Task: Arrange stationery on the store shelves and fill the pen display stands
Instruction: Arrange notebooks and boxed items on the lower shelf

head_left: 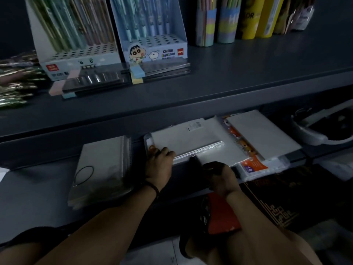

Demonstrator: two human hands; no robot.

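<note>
Top shelf (pixel 238 73), L: loose pens (pixel 15 81) lie beside the pen stands (pixel 76 53), front holes empty, so filling's prob. unfinished. Below, your left hand (pixel 159 163) curls round the near corner of the wrapped notebook pack (pixel 187 140), which sits mid-shelf & askew. Your right hand (pixel 219 176) is curled at its front edge, grip too dark to tell.

Upper shelf (pixel 248 73): pen cups (pixel 205 25), dark pads (pixel 95 81); lower shelf (pixel 38 188): notebooks (pixel 103 169)

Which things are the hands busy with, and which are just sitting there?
In the job:
left hand, gripping the wrapped notebook pack
right hand, by the pack's front edge
grey pen stand
cartoon pen stand

Just lying about:
spiral notebook stack
orange-labelled packet
patterned mat
</note>
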